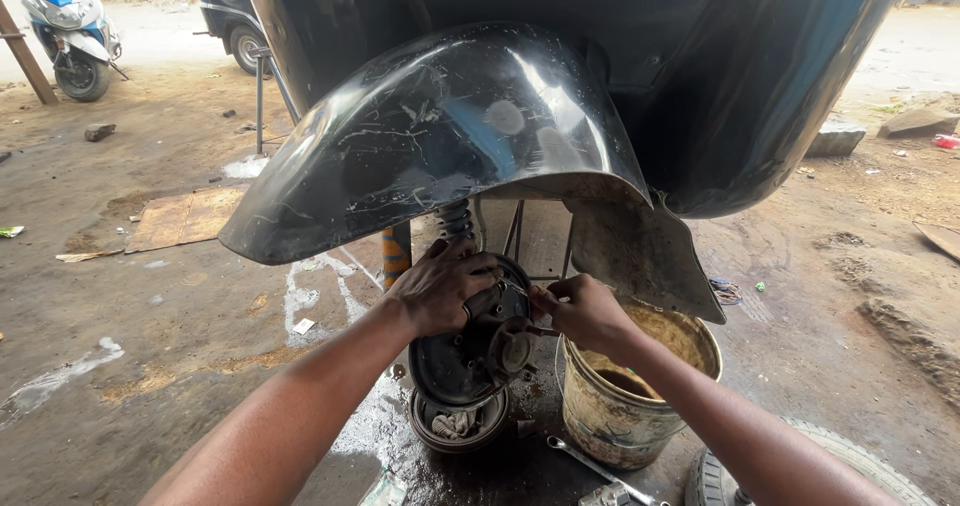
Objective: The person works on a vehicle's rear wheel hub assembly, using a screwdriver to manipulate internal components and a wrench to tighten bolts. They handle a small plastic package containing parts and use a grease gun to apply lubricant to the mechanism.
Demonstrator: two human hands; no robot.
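Muddy yard, both hands point(440, 288) point(583, 311) on greasy black brake plate point(455, 361).

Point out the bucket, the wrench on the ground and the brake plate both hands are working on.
bucket point(605, 421): head view, on its stained outer wall.
wrench point(585, 460): head view, on its shaft, in front of the bucket.
brake plate point(450, 366): head view, on its dark round face below the left hand point(440, 288).

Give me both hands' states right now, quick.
Left hand: closed over the upper edge of the brake backplate.
Right hand: fingers curled shut beside the hub; what they pinch cannot be told.
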